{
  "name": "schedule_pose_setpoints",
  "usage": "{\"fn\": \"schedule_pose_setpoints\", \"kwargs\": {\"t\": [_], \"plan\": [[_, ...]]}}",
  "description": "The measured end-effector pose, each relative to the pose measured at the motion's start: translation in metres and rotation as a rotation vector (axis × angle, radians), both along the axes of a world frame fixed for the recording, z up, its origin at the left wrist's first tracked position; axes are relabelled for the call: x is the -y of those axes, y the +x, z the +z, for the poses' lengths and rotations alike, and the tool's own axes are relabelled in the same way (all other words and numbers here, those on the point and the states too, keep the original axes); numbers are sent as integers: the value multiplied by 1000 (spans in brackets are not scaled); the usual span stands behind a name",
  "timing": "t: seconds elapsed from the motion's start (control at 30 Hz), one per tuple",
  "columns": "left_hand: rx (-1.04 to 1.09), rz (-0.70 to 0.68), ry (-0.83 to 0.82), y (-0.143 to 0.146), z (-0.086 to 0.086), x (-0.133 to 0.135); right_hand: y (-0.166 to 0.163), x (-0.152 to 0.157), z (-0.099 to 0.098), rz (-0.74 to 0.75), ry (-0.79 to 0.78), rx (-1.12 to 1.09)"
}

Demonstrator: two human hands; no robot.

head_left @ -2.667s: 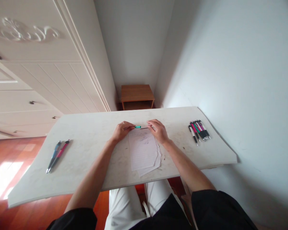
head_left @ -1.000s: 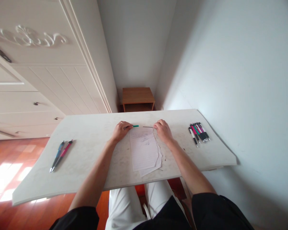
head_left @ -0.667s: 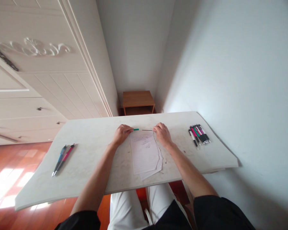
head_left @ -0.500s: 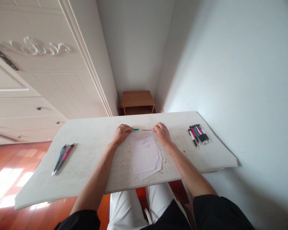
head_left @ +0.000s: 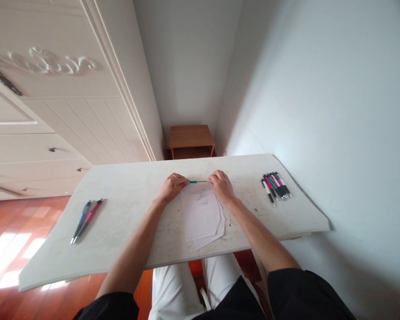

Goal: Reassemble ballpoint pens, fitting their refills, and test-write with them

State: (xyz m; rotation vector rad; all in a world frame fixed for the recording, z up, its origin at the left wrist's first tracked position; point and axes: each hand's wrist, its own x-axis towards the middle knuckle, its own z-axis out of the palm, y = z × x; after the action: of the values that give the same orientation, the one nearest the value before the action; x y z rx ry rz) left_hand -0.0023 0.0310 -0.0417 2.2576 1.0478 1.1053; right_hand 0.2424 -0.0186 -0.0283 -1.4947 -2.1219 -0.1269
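Observation:
Above the top edge of some sheets of paper (head_left: pixel 200 218), my left hand (head_left: pixel 174 186) pinches a green pen barrel (head_left: pixel 193 182), its open end pointing right. From the other side my right hand (head_left: pixel 221 184) grips a thin dark pen refill (head_left: pixel 202 181) between its fingertips. The refill's left end meets the barrel's end, and the two lie in one line; how far it sits inside I cannot tell. Dark scribbles mark the upper part of the top sheet, whose right edge is torn. My fingers hide the outer ends of both parts.
Two pens, one blue (head_left: pixel 82 220) and one pink (head_left: pixel 90 218), lie at the table's left. Several pens (head_left: pixel 276 186) in a row lie at its right. The white table (head_left: pixel 126 195) stands by a wall, with a small wooden stand (head_left: pixel 191 136) beyond it.
My hands have come closer together. The gap between the green barrel and the refill has closed, and the refill now reaches the barrel's end.

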Motion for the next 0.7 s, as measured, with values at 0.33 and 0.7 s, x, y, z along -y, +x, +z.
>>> {"fn": "schedule_pose_setpoints", "kwargs": {"t": [0.33, 0.7], "plan": [[-11, 21, -23, 1, 0, 0, -1, 0, -1, -22, 36, -26], [-26, 9, -22, 1, 1, 1, 0, 0, 0, -30, 26, -51]]}}
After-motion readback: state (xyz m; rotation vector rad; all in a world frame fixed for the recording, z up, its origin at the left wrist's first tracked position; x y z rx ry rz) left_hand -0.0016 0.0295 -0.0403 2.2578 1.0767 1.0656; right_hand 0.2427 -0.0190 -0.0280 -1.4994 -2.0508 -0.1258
